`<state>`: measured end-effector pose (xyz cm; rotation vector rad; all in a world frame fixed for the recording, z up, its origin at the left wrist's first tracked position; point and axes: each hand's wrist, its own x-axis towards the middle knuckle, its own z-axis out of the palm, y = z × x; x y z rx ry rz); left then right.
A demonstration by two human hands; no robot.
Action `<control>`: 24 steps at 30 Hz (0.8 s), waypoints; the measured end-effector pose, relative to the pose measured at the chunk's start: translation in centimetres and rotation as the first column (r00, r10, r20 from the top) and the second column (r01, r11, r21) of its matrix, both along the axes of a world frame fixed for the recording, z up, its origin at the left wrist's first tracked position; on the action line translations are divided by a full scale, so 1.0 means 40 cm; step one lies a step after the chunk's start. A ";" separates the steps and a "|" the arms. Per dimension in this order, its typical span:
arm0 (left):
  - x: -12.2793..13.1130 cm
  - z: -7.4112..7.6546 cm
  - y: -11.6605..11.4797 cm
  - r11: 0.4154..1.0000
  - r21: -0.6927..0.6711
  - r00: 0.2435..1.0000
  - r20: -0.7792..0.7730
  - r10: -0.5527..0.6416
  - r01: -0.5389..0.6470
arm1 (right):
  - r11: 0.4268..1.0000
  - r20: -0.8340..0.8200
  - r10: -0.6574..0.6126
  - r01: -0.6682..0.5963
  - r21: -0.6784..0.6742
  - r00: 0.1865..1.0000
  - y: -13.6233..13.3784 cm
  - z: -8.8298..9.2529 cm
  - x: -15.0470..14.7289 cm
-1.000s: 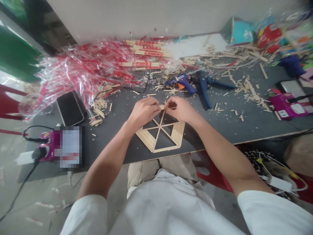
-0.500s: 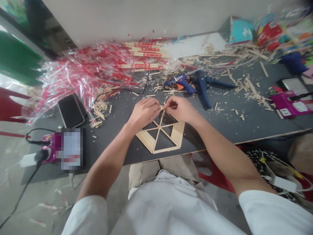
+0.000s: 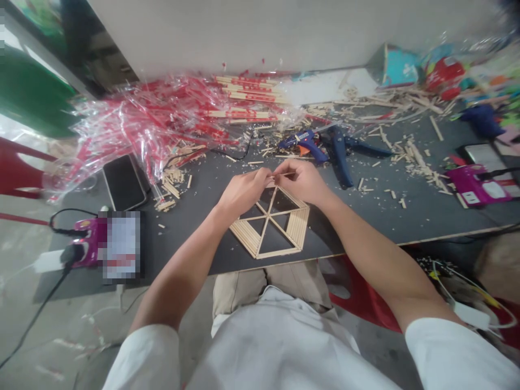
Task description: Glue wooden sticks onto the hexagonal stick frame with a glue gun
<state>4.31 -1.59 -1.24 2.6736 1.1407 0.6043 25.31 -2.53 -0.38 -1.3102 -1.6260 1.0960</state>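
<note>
On my feed, the fingers (image 3: 265,174) of the left hand (image 3: 244,190) and the right hand (image 3: 300,181) are closed, pinching a thin wooden stick (image 3: 284,175) between them. I have that stick just above the top corner of a hexagonal frame (image 3: 298,227) made of flat wooden sticks, which lies flat on the dark bench (image 3: 365,216) near its front edge, right under my wrists. Several sticks sit side by side to form the broad lower-left and right sides. The top and bottom sides look thinner, and three slim spokes cross at the centre, with the dark bench showing through the triangular gaps.

Beyond the frame, loose wooden offcuts (image 3: 170,187) and shavings lie scattered. Two blue glue guns (image 3: 304,143) (image 3: 337,151) lie beyond my right hand, and a black phone (image 3: 124,181) lies to the left. Along the far side, a heap of clear plastic wrappers (image 3: 150,119) with red printing spreads across the bench. Among them lie red-printed wooden chopsticks (image 3: 244,114), some of them inside the plastic, though I cannot tell exactly how many. A magenta box (image 3: 479,184) sits at the right end of the bench.
</note>
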 end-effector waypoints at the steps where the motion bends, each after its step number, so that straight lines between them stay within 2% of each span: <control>1: -0.002 -0.002 0.002 1.000 0.021 1.000 0.002 0.013 -0.013 | 1.000 0.005 0.001 -0.001 0.003 1.000 0.004 0.004 -0.004; 9: -0.035 0.003 0.022 0.986 0.158 0.997 0.052 0.049 -0.057 | 0.997 -0.001 0.065 -0.065 0.043 0.998 0.055 0.020 -0.033; 13: -0.042 0.002 0.029 0.985 0.147 0.994 0.074 0.083 -0.093 | 0.995 -0.061 0.097 -0.095 0.043 0.993 0.074 0.011 -0.038; 17: -0.041 0.002 0.028 0.993 0.102 0.996 0.074 0.056 -0.063 | 0.996 -0.050 0.084 -0.083 0.024 0.995 0.071 0.000 -0.032; 24: -0.033 0.001 0.020 0.986 0.163 0.998 0.048 0.033 -0.040 | 0.998 -0.031 0.063 -0.062 0.029 0.998 0.058 -0.002 -0.022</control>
